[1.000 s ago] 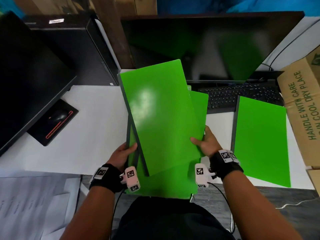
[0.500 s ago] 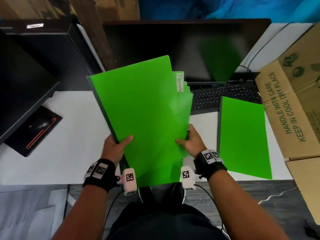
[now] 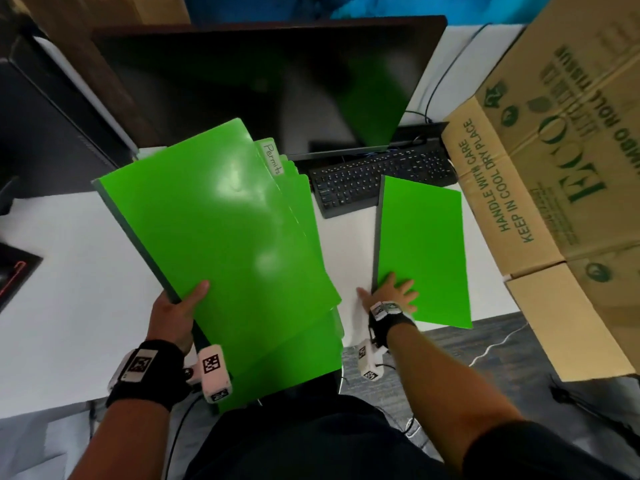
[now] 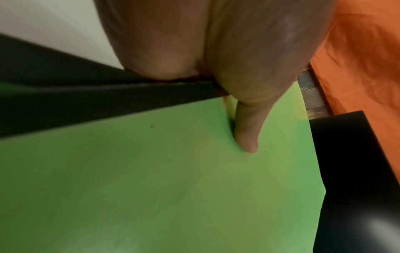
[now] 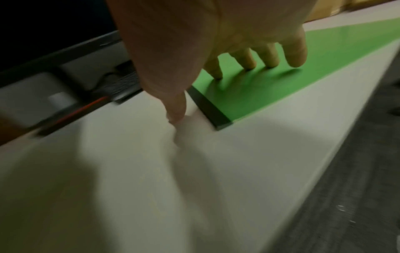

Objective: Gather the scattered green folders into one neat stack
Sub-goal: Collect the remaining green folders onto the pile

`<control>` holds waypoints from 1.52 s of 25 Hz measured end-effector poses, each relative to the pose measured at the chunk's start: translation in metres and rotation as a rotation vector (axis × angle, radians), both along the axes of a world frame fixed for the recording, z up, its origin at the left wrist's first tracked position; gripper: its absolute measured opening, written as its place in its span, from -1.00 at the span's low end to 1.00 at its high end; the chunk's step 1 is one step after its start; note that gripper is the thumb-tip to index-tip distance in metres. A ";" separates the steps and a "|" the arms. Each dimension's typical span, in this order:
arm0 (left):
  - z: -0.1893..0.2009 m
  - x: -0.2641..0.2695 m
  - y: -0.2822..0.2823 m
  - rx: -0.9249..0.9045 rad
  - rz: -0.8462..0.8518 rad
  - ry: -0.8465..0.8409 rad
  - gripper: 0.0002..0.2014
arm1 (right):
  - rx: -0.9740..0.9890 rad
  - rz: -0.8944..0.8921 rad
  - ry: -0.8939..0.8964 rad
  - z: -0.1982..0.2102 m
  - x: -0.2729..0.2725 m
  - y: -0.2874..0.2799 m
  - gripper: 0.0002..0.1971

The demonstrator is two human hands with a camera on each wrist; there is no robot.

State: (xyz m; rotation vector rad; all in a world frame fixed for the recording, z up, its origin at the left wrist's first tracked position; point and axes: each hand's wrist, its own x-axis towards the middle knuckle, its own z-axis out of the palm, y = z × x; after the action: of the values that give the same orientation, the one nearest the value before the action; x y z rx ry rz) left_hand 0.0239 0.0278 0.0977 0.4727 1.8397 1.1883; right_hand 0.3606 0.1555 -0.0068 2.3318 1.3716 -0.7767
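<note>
Green folders (image 3: 221, 244) fanned in a loose bunch, held up over white tabletop (image 3: 69, 271) by left hand (image 3: 173, 315); thumb on top cover, fingers hidden under, so grip clamped on the bunch at its dark spine edge. Tab reading "Permits" (image 3: 272, 157) sticking out at top of bunch.

Lone green folder (image 3: 424, 247) flat on tabletop, well apart to the right, near corner hanging over the edge. Right hand (image 3: 391, 294) laid on its near-left corner, fingers straight and spread, grip apart, not closed on anything.

Head view only: black keyboard (image 3: 377, 180) just behind lone folder, dark monitor (image 3: 263, 84) w/ green reflection, cardboard box (image 3: 554, 202) at right, its contents not visible.

Left wrist view only: thumb (image 4: 246, 130) pressing a dent into the green cover.

Right wrist view only: fingertips (image 5: 249, 63) touching the cover, thumb tip (image 5: 176, 113) on bare tabletop just beside the folder's dark spine; picture blurred.
</note>
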 end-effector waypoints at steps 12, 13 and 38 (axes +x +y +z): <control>0.004 -0.005 0.001 0.002 0.026 0.022 -0.65 | -0.007 -0.637 0.021 0.004 0.037 -0.001 0.52; 0.001 -0.007 0.001 -0.007 0.045 0.007 -0.67 | -0.030 -0.667 0.045 0.007 0.033 -0.004 0.52; 0.009 0.001 0.003 -0.030 0.082 -0.137 -0.75 | 0.743 -0.005 0.733 0.072 -0.019 -0.040 -0.69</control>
State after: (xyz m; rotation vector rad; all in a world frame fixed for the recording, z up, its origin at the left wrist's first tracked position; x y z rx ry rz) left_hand 0.0254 0.0309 0.1065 0.2942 1.7708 1.2155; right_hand 0.3419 0.1159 0.0649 2.6861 2.2720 -1.4069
